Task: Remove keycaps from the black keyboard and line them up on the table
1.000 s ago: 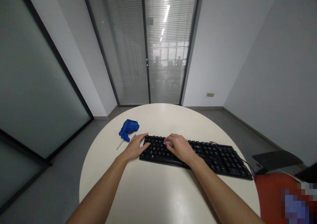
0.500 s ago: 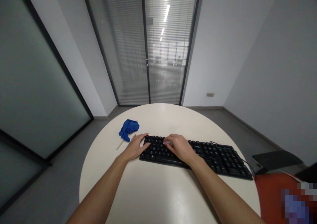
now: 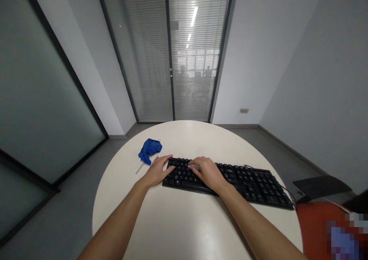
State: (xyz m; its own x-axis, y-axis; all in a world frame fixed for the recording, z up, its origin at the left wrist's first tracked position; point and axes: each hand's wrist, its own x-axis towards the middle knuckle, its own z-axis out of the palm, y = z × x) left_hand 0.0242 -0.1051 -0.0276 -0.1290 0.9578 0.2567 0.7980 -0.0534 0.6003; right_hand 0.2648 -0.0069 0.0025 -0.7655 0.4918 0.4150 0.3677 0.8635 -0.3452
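Note:
A black keyboard (image 3: 247,179) lies across the round table, its left end towards my left hand (image 3: 156,172). That hand holds the keyboard's left end, thumb on the lower keys and index finger along the back corner. My right hand (image 3: 208,172) is over the keys left of the middle, fingers bent and drawn together. A small pale bit shows between its thumb and fingers, too hidden to name. Just beyond my left hand is a crumpled blue cloth (image 3: 150,149), with a thin pale stick (image 3: 139,168) beside it on the table.
The white round table (image 3: 178,225) carries all of this. A cable (image 3: 289,193) runs along the keyboard's right end. To the right stands a red-seated chair (image 3: 312,221) with a black part (image 3: 322,186). A glass partition with blinds (image 3: 192,87) is behind the table.
My right hand has shifted slightly left over the keys. My left hand, the keyboard and the blue cloth stay where they were.

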